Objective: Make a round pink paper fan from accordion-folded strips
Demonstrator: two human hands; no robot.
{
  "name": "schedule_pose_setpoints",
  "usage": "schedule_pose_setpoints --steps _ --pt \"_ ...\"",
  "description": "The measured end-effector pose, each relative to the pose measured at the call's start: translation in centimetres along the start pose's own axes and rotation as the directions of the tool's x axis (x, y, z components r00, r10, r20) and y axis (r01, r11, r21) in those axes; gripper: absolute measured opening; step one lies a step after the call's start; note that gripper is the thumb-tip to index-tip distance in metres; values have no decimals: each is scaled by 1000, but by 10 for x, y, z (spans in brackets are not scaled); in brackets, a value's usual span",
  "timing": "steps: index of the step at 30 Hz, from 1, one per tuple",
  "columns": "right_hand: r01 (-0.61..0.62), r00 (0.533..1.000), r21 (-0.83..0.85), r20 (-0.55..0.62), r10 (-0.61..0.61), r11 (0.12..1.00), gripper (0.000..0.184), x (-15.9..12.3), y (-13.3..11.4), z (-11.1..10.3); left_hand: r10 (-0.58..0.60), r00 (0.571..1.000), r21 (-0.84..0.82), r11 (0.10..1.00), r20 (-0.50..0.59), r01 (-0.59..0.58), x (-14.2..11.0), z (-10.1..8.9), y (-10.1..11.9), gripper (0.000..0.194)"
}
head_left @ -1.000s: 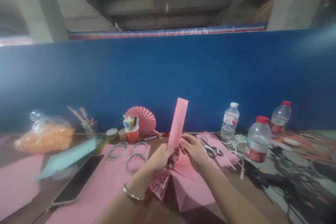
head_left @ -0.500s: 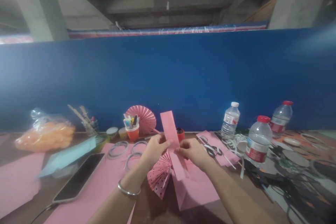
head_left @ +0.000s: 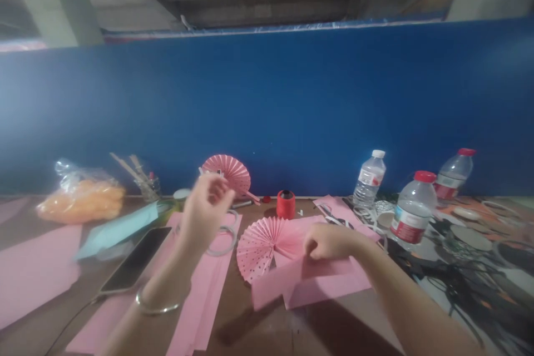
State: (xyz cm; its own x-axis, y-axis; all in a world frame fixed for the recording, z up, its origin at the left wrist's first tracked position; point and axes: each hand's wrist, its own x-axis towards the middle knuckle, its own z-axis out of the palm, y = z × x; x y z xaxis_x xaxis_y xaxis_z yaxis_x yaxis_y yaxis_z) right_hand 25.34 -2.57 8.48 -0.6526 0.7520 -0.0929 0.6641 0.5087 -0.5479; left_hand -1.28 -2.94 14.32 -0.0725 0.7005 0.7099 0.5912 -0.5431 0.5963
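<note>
My right hand [head_left: 329, 242] lies low over the table, fingers curled, pinching the folded pink paper strip [head_left: 287, 283], which lies flat on a pink sheet [head_left: 334, 289]. Just left of it a pink dotted pleated fan [head_left: 258, 240] is spread on the table. My left hand [head_left: 206, 206] is raised above the tape rings [head_left: 223, 239], slightly blurred, fingers loosely bent and apart with nothing seen in them. A bangle sits on that wrist.
A red thread spool [head_left: 286, 204] and a second pink fan [head_left: 231, 172] stand by the blue wall. Phone [head_left: 136, 260], light blue paper [head_left: 120, 228], orange bag [head_left: 79, 200] and stick jar [head_left: 146, 184] at left. Scissors [head_left: 334, 216], water bottles [head_left: 411, 211] and cables [head_left: 467, 283] at right.
The pink strip, held upright in both hands before, now lies flat under my right hand. My left hand let go and rose to the left. The dotted fan lies spread open.
</note>
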Motion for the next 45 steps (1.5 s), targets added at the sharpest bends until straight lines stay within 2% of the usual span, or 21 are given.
schedule_pose_setpoints --steps 1,2,3,4,5,6,7,8,9,11,14,16,18,20,26,30,32,34,36,40,45 --pt "-22 998 -13 59 23 1000 22 -2 5 6 8 982 73 997 190 -23 -15 6 -1 13" --pt "-52 994 -32 93 54 998 22 -3 10 13 2 926 135 989 377 -58 -31 14 -4 16" --pt "-97 991 -51 92 102 994 22 -4 15 20 5 845 190 974 535 -126 -47 24 -8 21" --pt "-141 985 -58 95 146 988 22 -4 19 27 44 740 198 951 671 -237 -61 34 -13 22" --pt "-153 983 -52 89 157 987 22 -5 22 33 77 680 165 945 729 -284 -72 44 -20 24" --pt "-156 984 -36 85 158 987 24 -5 24 38 95 648 150 938 756 -313 -78 53 -28 28" --pt "-151 985 -20 84 152 988 26 -5 26 40 139 608 142 910 782 -390 -80 60 -36 32" --pt "-141 986 -12 84 142 990 27 -6 26 41 149 602 161 888 785 -431 -78 65 -44 33" --pt "-138 987 -14 86 139 990 28 -6 26 41 131 614 194 880 779 -434 -74 70 -52 34" --pt "-145 985 -44 86 149 988 25 -5 24 39 49 644 270 882 764 -387 -61 77 -64 44" --pt "-144 985 -56 87 149 988 18 -6 21 35 -9 596 282 886 803 -367 -50 88 -73 65" --pt "-135 987 -25 84 136 991 18 -6 20 34 -13 574 285 877 818 -386 -51 95 -74 55" --pt "-130 989 5 78 129 992 18 -6 20 34 -18 586 315 856 810 -409 -54 100 -73 38" --pt "-131 988 3 76 131 991 16 -5 20 36 -27 606 350 836 795 -422 -57 102 -71 31" --pt "-186 971 -64 139 193 980 17 -1 22 37 -106 598 406 825 795 -394 -51 97 -66 19" --pt "-183 966 -86 168 195 979 20 -1 23 36 24 605 349 799 796 -490 -52 97 -62 12" --pt "-172 967 -97 172 187 980 21 -1 25 38 60 581 318 789 812 -525 -54 98 -62 13" --pt "-161 969 -104 172 178 981 21 -1 29 40 38 554 319 783 832 -533 -55 100 -63 12" --pt "-156 970 -102 174 172 982 21 -1 33 44 18 549 338 771 836 -539 -56 102 -65 13" --pt "-119 978 -104 161 135 987 17 -1 38 48 18 570 363 754 821 -547 -60 108 -67 14" --pt "-133 982 -145 114 150 980 12 0 37 51 -14 641 436 744 767 -506 -60 111 -68 16"
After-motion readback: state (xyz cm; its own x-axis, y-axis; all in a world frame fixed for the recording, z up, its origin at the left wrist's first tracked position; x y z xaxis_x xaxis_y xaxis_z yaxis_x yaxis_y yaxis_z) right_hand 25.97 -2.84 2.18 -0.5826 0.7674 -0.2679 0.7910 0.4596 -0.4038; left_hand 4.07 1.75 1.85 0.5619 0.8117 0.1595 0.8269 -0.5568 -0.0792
